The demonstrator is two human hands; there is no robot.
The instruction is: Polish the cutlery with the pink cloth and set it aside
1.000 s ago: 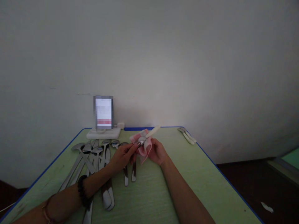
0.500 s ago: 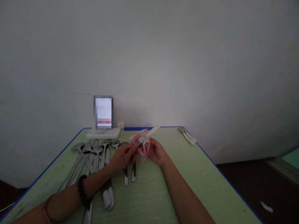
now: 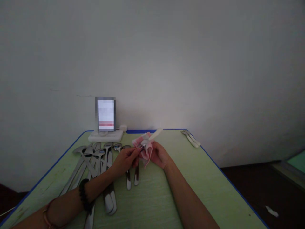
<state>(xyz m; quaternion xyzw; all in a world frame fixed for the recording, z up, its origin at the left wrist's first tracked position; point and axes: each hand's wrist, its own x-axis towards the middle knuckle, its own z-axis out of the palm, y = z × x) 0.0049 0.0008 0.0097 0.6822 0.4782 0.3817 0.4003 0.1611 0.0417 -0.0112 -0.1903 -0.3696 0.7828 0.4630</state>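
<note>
Over the middle of the table, both hands meet at a white-handled spoon. Its pale handle points up and right, and its shiny metal end lies by the left fingers. My left hand is closed, pinching that metal end between thumb and fingers. A pink and white cloth is bunched around the spoon. My right hand is closed on the cloth from the right; its fingertips are hidden behind the folds. Below the left hand, two small metal handles lie on the table, partly covered by the hand.
Several large metal spoons and other cutlery lie overlapping on the left, partly under my left forearm. Two white-handled forks rest near the right back edge. A blurred-screen device stands on a white base against the wall.
The cloth's hanging fold has shifted slightly beside the spoon. Both hands keep nearly the same place and hold.
</note>
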